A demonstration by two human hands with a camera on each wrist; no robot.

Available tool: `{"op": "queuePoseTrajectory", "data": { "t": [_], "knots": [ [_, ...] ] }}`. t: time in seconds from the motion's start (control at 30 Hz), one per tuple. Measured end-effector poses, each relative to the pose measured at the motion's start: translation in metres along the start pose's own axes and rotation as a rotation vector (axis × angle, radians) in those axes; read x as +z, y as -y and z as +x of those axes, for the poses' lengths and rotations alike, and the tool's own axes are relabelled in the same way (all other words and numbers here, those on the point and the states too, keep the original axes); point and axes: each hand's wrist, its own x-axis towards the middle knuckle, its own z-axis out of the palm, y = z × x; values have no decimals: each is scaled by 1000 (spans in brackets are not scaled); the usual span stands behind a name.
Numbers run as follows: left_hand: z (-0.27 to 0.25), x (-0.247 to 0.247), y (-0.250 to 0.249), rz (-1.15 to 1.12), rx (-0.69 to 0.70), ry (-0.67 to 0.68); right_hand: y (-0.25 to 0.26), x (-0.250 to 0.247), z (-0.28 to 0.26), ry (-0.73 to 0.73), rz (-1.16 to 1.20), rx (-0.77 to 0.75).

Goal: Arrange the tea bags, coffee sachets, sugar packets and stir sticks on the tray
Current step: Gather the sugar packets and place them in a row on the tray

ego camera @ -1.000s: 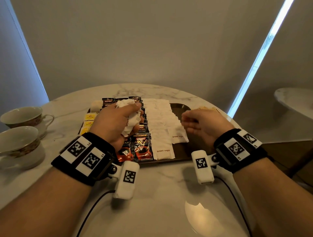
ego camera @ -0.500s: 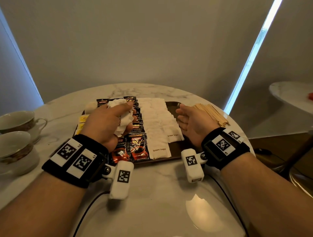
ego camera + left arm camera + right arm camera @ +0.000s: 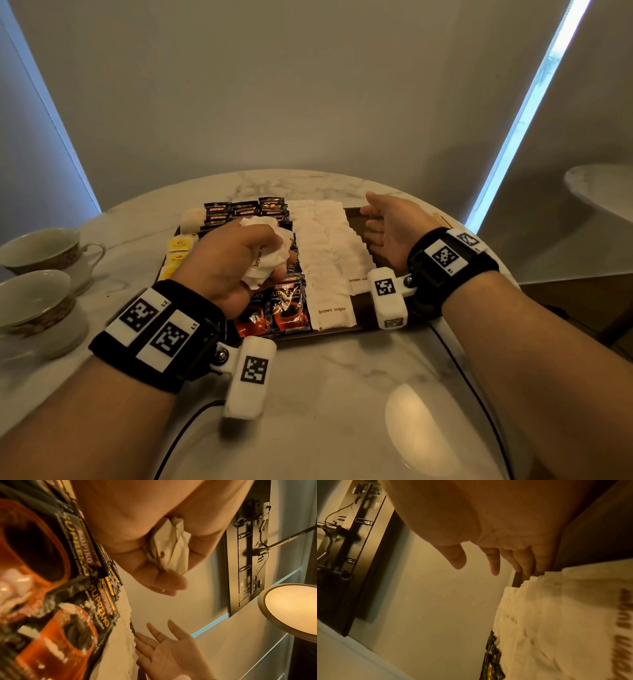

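Note:
A dark tray (image 3: 361,305) on the marble table holds yellow tea bags (image 3: 178,255), black and red coffee sachets (image 3: 287,306) and two overlapping rows of white brown sugar packets (image 3: 329,253). My left hand (image 3: 236,260) hovers over the coffee sachets and grips a bunch of white sugar packets (image 3: 265,250), also seen bunched in the fist (image 3: 169,550). My right hand (image 3: 387,229) is open, palm turned left, above the tray's bare right part beside the sugar rows (image 3: 556,615). Wooden stir sticks (image 3: 442,219) lie on the table behind my right wrist, mostly hidden.
Two empty teacups (image 3: 37,301) stand at the table's left edge. A second round table (image 3: 606,192) stands off to the right. Bare marble lies between me and the tray.
My right hand has moved forward and opened, its fingers straightening over the tray's right side. My left hand keeps its hold on the bunch of sugar packets over the coffee sachets.

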Motion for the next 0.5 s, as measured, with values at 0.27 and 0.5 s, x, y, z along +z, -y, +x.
{"op": "queuePoseTrajectory", "data": {
  "t": [0.27,0.5],
  "knots": [
    [-10,5,-1,58,-35,156,8,6,10,20,48,10],
    [-14,6,1,61,14,250,8,39,-35,301,-72,-221]
  ]
}}
